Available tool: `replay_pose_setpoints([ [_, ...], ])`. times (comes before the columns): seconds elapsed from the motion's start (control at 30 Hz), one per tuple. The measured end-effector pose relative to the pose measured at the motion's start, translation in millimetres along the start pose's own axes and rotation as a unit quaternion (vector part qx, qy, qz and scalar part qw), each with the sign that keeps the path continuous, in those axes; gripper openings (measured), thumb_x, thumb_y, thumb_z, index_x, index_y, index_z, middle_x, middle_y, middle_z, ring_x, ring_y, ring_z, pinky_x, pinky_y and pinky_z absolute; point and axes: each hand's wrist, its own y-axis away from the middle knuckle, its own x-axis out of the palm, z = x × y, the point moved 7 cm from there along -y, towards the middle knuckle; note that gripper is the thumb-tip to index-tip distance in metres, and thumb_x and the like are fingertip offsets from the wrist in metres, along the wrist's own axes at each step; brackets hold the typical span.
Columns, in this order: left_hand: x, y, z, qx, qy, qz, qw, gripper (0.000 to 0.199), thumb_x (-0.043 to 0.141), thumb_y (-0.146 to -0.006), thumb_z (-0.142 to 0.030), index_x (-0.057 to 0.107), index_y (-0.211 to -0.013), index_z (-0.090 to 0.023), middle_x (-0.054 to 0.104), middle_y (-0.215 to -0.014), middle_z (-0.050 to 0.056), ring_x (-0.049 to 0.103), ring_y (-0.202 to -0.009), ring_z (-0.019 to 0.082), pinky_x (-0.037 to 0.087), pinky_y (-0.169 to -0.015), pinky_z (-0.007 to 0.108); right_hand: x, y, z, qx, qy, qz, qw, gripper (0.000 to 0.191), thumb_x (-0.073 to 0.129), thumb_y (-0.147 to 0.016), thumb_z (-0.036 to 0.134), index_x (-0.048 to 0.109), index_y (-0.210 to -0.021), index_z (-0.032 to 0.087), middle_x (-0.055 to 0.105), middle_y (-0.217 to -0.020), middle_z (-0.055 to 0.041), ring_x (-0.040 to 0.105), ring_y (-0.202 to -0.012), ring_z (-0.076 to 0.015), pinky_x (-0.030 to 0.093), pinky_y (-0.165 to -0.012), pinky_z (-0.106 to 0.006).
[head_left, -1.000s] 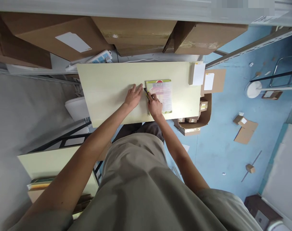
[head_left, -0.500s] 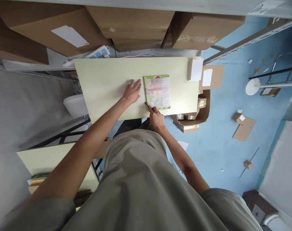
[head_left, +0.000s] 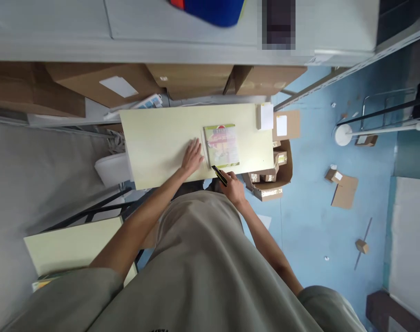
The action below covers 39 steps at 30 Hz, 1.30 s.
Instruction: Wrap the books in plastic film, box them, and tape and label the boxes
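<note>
On the pale yellow table lies a flat, book-like package with a green edge and pink print; its surface looks glossy, like clear wrap. My left hand rests flat just left of it, fingers stretched out. A thin pale strip lies between that hand and the package. In my right hand is a black and yellow utility knife, its tip close to the package's near left corner. Whether the tip touches the package I cannot tell.
A white box stands at the table's far right corner. Below the right end is an open carton with small boxes. Behind the table, a shelf holds brown cartons. A white bin stands left.
My view has tilted up, so more of the shelf shows. My right hand has drawn back slightly toward me with the knife, now more visible. My left hand stays on the table.
</note>
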Motion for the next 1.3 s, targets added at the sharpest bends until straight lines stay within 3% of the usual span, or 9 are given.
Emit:
replay_pose_setpoints([
  [0.13,-38.8,30,-23,-0.005,0.036,-0.032,0.999,0.061,0.05,-0.105,-0.032,0.048,-0.16,-0.007,0.05,-0.166,0.022,0.042,-0.16,0.032,0.031,-0.135,0.05,-59,-11,35,-0.059,-0.053,-0.085,0.993,0.062,0.057,-0.101,0.032,0.051,-0.163,0.033,0.065,-0.144,-0.0072,0.076,-0.106,-0.0268,0.063,-0.088,-0.035],
  [0.3,-147.4,51,-37,0.005,0.09,-0.207,0.974,0.061,0.053,-0.106,-0.036,0.043,-0.164,-0.019,0.063,-0.157,0.014,0.064,-0.141,0.028,0.051,-0.121,0.048,-161,-40,121,-0.215,-0.098,-0.216,0.947,0.064,0.056,-0.095,0.024,0.054,-0.159,0.028,0.06,-0.146,-0.0115,0.072,-0.116,-0.0266,0.062,-0.097,-0.035],
  [0.5,-296.2,58,-64,0.029,0.041,-0.397,0.917,0.067,0.047,-0.108,-0.028,0.027,-0.172,-0.021,0.054,-0.165,0.014,0.052,-0.153,0.028,0.046,-0.127,0.047,-276,-92,247,-0.337,-0.125,-0.316,0.878,0.049,0.058,-0.097,0.027,0.062,-0.146,0.017,0.062,-0.139,-0.0153,0.069,-0.121,-0.0285,0.059,-0.1,-0.037],
  [0.6,-333.2,64,-68,0.01,0.029,-0.422,0.906,0.075,0.049,-0.107,-0.029,0.019,-0.174,-0.018,0.043,-0.172,0.016,0.045,-0.159,0.029,0.042,-0.13,0.048,-308,-123,295,-0.341,-0.096,-0.326,0.877,0.047,0.056,-0.1,0.025,0.062,-0.145,0.016,0.063,-0.142,-0.0161,0.069,-0.119,-0.0299,0.057,-0.1,-0.039],
  [0.67,-336.6,69,-66,-0.002,0.029,-0.415,0.909,0.076,0.05,-0.106,-0.032,0.019,-0.174,-0.016,0.041,-0.173,0.018,0.043,-0.159,0.031,0.04,-0.131,0.049,-319,-143,315,-0.324,-0.066,-0.321,0.887,0.045,0.055,-0.1,0.022,0.063,-0.145,0.016,0.065,-0.142,-0.0162,0.068,-0.12,-0.0308,0.055,-0.102,-0.041],
  [0.8,-297.7,72,-59,-0.029,0.024,-0.369,0.929,0.073,0.049,-0.106,-0.032,0.024,-0.173,-0.018,0.047,-0.17,0.018,0.046,-0.158,0.032,0.041,-0.131,0.05,-323,-164,329,-0.312,0.003,-0.313,0.897,0.041,0.051,-0.102,0.015,0.067,-0.14,0.013,0.069,-0.139,-0.0173,0.062,-0.129,-0.0324,0.046,-0.113,-0.045],
  [0.97,-178.2,54,-51,-0.069,-0.015,-0.181,0.981,0.066,0.049,-0.104,-0.028,0.039,-0.165,-0.008,0.053,-0.163,0.025,0.052,-0.152,0.035,0.042,-0.128,0.049,-303,-142,297,-0.358,0.011,-0.373,0.856,0.044,0.041,-0.109,0.019,0.062,-0.148,0.014,0.057,-0.154,-0.0197,0.049,-0.14,-0.032,0.04,-0.118,-0.048],
  [1.13,-49.0,50,-45,-0.083,0.005,0.007,0.997,0.06,0.058,-0.096,-0.02,0.052,-0.155,-0.009,0.063,-0.151,0.026,0.061,-0.143,0.034,0.048,-0.12,0.045,-217,-129,191,-0.363,0.021,-0.305,0.88,0.043,0.037,-0.111,0.024,0.065,-0.143,0.018,0.059,-0.148,-0.0177,0.051,-0.134,-0.0313,0.041,-0.115,-0.046],
  [1.3,20.1,42,-48,-0.097,0.046,0.067,0.992,0.059,0.058,-0.095,-0.017,0.05,-0.153,-0.007,0.059,-0.152,0.029,0.057,-0.146,0.035,0.044,-0.122,0.045,-117,-140,33,-0.177,-0.022,-0.182,0.967,0.04,0.047,-0.104,0.019,0.064,-0.138,0.009,0.063,-0.137,-0.0225,0.055,-0.129,-0.0307,0.044,-0.113,-0.043],
])
